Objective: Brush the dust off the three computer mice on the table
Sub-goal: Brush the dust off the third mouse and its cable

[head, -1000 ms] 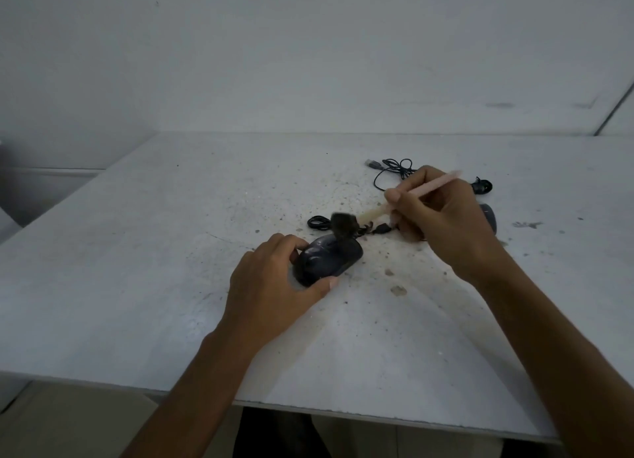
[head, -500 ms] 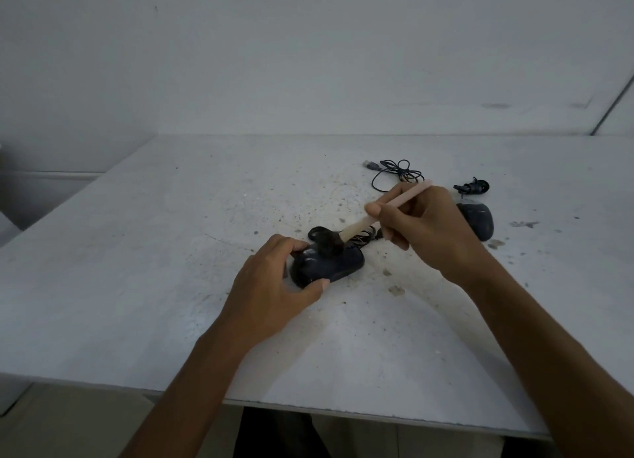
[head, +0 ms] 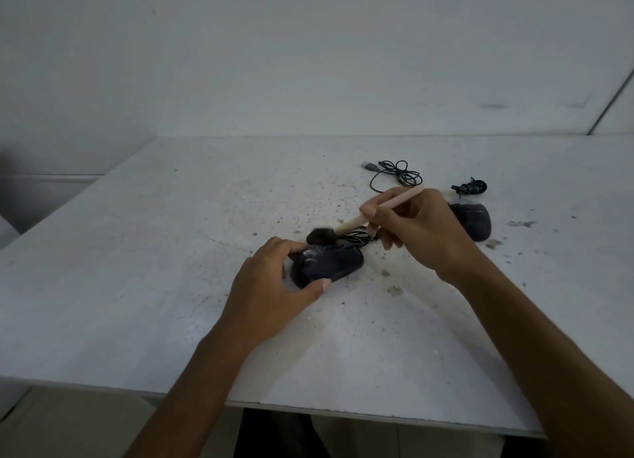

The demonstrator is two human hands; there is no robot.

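Frame centre, grey speckled desk (head: 137, 286): left hand (head: 271, 292) fingers clasp dark oval computer mouse (head: 327, 264); right hand (head: 422, 231) fingers pinch pale wooden-handled brush (head: 377, 212), its dark bristles on the mouse's far edge.

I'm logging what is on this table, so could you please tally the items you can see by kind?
Computer mice: 2 in view, the held mouse and the far mouse; a third is not visible.
Brushes: 1, the brush.
Cable bundles: 3, the loose cable, the small bundle, the coil.
Total: 6.

Dim bluish light, soft shadows, blurred brush tip (head: 321, 235)
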